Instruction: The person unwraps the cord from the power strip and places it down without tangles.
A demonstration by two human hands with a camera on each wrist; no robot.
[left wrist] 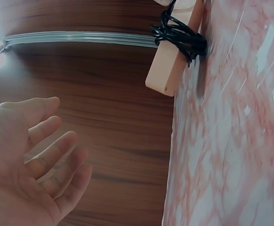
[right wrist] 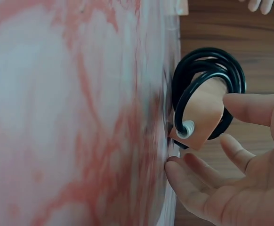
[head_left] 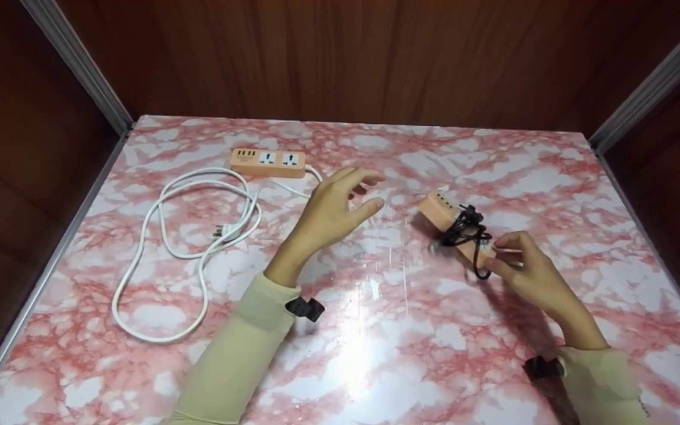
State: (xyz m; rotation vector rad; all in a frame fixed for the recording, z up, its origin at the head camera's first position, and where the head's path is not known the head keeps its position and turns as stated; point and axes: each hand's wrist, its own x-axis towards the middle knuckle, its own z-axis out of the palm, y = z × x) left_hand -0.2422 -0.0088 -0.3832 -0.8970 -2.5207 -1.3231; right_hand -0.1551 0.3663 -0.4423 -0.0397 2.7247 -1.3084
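Note:
My left hand (head_left: 337,206) is raised over the table's middle, fingers loosely bent and holding nothing, also in the left wrist view. My right hand (head_left: 529,274) is at the near end of an orange power strip (head_left: 437,211), thumb and fingers spread about that end. In the right wrist view the thumb tip comes up to the strip's edge; whether it touches cannot be told. A black cord (right wrist: 210,59) is looped round this strip, which lies tilted. A second orange power strip (head_left: 268,171) lies flat at the back left, with a white cord (head_left: 139,283) attached.
The white cord spreads in loose loops over the table's left side, its plug (head_left: 231,232) inside them. The red and white marbled table (head_left: 405,366) is bounded by dark wood panels (head_left: 346,65) with metal corner strips.

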